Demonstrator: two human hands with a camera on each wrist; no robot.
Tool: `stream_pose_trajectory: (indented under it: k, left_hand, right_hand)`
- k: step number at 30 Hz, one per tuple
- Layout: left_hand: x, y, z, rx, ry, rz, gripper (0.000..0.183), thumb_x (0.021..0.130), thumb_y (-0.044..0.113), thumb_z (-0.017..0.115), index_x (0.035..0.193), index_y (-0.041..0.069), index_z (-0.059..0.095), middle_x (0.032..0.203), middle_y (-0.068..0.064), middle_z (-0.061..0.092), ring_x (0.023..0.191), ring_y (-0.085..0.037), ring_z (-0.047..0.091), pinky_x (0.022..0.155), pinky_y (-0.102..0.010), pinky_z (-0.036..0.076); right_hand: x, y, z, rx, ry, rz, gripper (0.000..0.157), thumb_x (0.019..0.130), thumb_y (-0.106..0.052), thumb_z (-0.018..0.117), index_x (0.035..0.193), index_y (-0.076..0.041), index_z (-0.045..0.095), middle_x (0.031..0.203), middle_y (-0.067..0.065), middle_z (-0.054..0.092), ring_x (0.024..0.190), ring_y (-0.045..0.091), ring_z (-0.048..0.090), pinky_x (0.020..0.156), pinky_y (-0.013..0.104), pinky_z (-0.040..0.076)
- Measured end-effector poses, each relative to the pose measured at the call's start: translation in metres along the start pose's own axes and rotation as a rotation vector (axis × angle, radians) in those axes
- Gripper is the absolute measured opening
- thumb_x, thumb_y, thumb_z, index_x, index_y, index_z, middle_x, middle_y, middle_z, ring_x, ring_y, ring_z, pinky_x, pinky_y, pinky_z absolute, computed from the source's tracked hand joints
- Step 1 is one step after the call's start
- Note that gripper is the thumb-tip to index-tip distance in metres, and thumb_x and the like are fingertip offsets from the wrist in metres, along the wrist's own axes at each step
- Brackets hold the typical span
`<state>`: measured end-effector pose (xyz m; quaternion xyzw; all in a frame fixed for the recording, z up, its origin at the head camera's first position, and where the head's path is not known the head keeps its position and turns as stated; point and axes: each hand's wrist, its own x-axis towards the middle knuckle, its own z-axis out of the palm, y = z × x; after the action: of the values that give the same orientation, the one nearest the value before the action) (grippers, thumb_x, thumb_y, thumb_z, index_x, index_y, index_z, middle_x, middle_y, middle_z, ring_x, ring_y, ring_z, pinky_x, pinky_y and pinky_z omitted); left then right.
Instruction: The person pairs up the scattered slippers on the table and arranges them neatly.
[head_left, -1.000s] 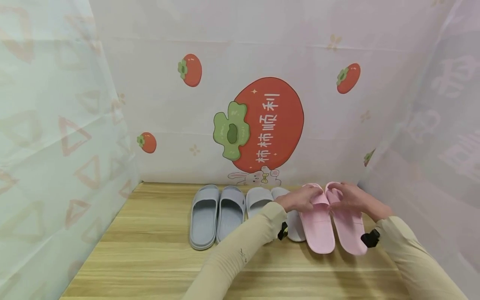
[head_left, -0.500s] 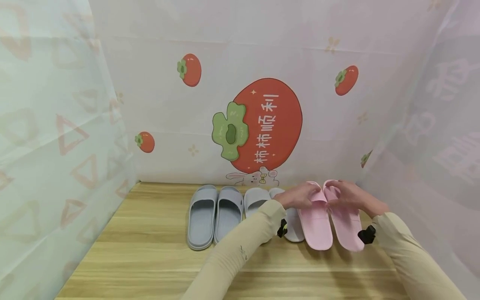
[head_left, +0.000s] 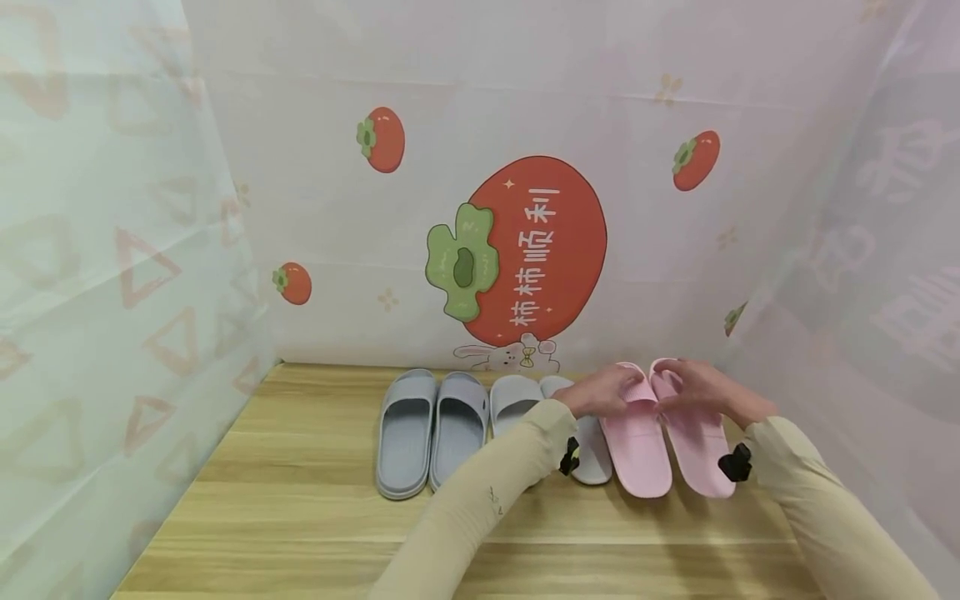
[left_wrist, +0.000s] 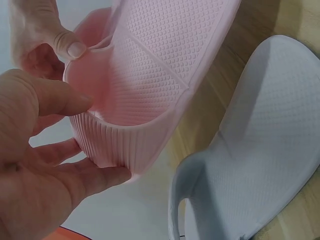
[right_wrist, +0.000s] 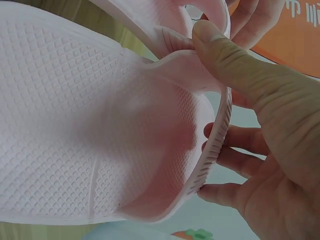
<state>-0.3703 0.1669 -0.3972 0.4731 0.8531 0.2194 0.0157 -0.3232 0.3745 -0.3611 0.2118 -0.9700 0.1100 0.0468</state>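
A pair of pink slippers is at the right end of a row, toes toward the back wall. My left hand (head_left: 600, 393) grips the ribbed strap of the left pink slipper (head_left: 637, 454), thumb at the opening and fingers along the outside, as the left wrist view shows. My right hand (head_left: 708, 392) holds the strap of the right pink slipper (head_left: 697, 454). In the right wrist view, its thumb (right_wrist: 210, 35) lies over the strap's inner edge and the other fingertips touch the strap's outer face. The two toe ends sit close together.
Left of the pink pair is a pale grey-white pair, partly hidden by my left arm: one slipper (head_left: 513, 387) and its mate (head_left: 592, 454). Further left are a grey slipper (head_left: 405, 442) and its matching grey slipper (head_left: 459, 425). Patterned cloth walls (head_left: 337, 208) enclose the wooden surface (head_left: 300, 517).
The pink slippers have shifted slightly up in the head view, toward the back wall, with both hands on their straps throughout. The grey slippers stay where they were.
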Motion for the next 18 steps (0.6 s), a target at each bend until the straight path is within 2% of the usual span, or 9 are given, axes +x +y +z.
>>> stream_pose_trajectory:
  k: [6, 12, 18]
  left_hand:
    - [0.007, 0.003, 0.005, -0.001, 0.002, -0.007, 0.048, 0.088, 0.011, 0.065, 0.135, 0.011, 0.055, 0.135, 0.003, 0.059, 0.127, -0.006, 0.051, 0.106, -0.012, 0.034]
    - [0.017, 0.000, 0.013, -0.034, -0.005, -0.050, 0.053, 0.086, 0.011, 0.066, 0.137, 0.014, 0.054, 0.138, 0.005, 0.057, 0.130, -0.005, 0.049, 0.108, -0.012, 0.033]
    - [0.017, -0.004, 0.014, -0.052, -0.007, -0.081, 0.053, 0.086, 0.009, 0.066, 0.137, 0.013, 0.053, 0.138, 0.004, 0.057, 0.130, -0.005, 0.049, 0.108, -0.013, 0.035]
  right_hand:
    - [-0.003, 0.006, -0.001, -0.002, -0.016, 0.023, 0.065, 0.068, -0.036, 0.087, 0.118, -0.001, 0.063, 0.111, 0.019, 0.068, 0.100, 0.036, 0.064, 0.084, 0.051, 0.050]
    - [-0.003, 0.011, -0.002, -0.004, -0.024, 0.039, 0.063, 0.069, -0.037, 0.087, 0.117, -0.003, 0.064, 0.105, 0.014, 0.069, 0.091, 0.027, 0.062, 0.077, 0.041, 0.048]
    - [0.001, 0.012, 0.000, -0.015, -0.040, 0.043, 0.062, 0.068, -0.039, 0.087, 0.116, -0.005, 0.065, 0.100, 0.008, 0.069, 0.086, 0.023, 0.059, 0.074, 0.038, 0.046]
